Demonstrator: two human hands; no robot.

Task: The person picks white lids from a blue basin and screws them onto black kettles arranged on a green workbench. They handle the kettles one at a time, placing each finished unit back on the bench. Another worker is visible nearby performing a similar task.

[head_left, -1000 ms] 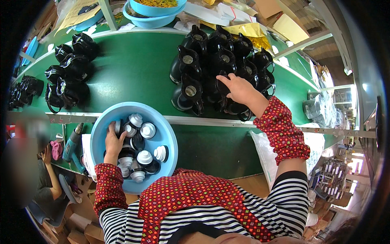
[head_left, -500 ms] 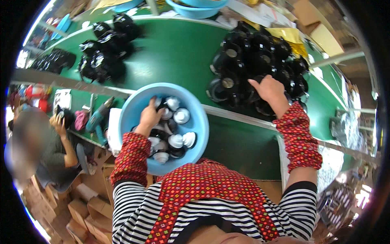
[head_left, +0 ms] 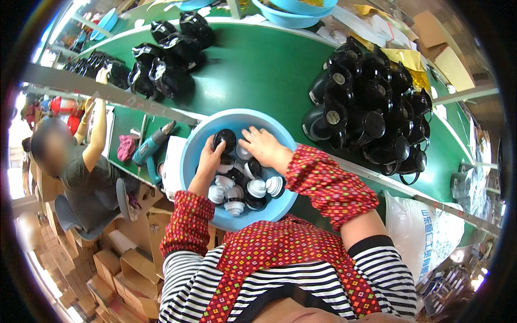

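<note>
A light-blue plastic basin (head_left: 184,168) in front of me holds several black caps with white ribbed ends, such as the white ribbed cap (head_left: 234,201). My left hand (head_left: 208,160) has its thumb and fingers around a black round cap (head_left: 225,140) at the basin's far side. My right hand (head_left: 264,147) reaches in beside it from the right, fingers outstretched over a pale cap (head_left: 243,152) that it partly hides. Beyond the basin on the right stands a dense cluster of shiny black jugs (head_left: 371,121) with handles.
More black jugs (head_left: 175,54) stand at the far left of the green table (head_left: 264,64). Left of the basin lie a teal power drill (head_left: 153,145) and a pink cloth (head_left: 126,147). A person (head_left: 89,169) sits at left near cardboard boxes (head_left: 137,269). A white sack (head_left: 420,231) lies at right.
My right hand has left the black jugs and moved left into the basin. My left hand now grips a black cap. The view has shifted, and the seated person's arms are raised higher.
</note>
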